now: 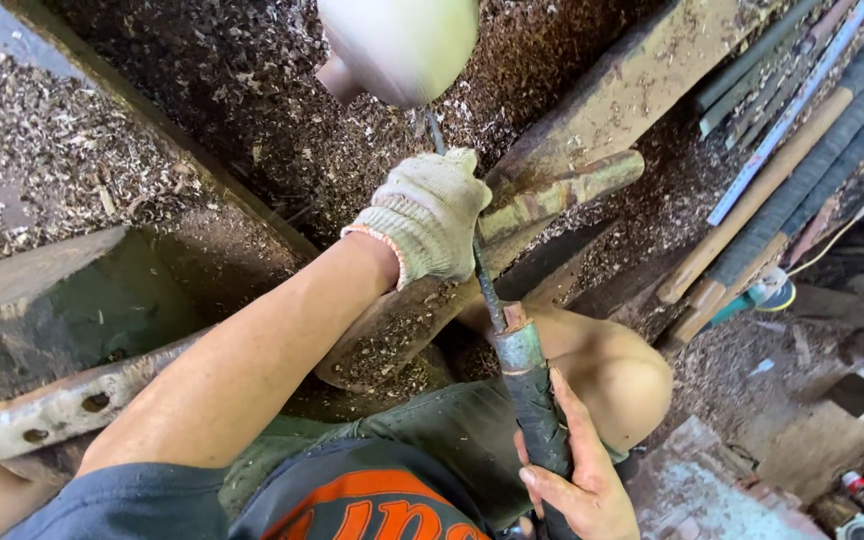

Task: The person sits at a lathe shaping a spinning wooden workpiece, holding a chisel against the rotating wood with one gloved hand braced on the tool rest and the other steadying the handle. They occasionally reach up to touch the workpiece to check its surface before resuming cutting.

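Observation:
My left hand point(430, 212), in a dirty white work glove, grips the thin steel shaft of a long turning tool point(485, 282) and presses it onto the flat tool rest point(564, 190). My bare right hand point(577, 470) holds the tool's thick dark handle point(535, 400) near my knee. The tool's tip reaches up to a pale rounded wooden piece point(400, 42), blurred as it spins at the top of the view. The tip itself is hidden against the piece.
Wood shavings point(252, 110) cover the lathe bed and the ground. A rusty bar with holes point(62, 410) lies at the left. Planks and poles point(782, 170) lean at the right, with a small power tool point(767, 293) and cans beyond.

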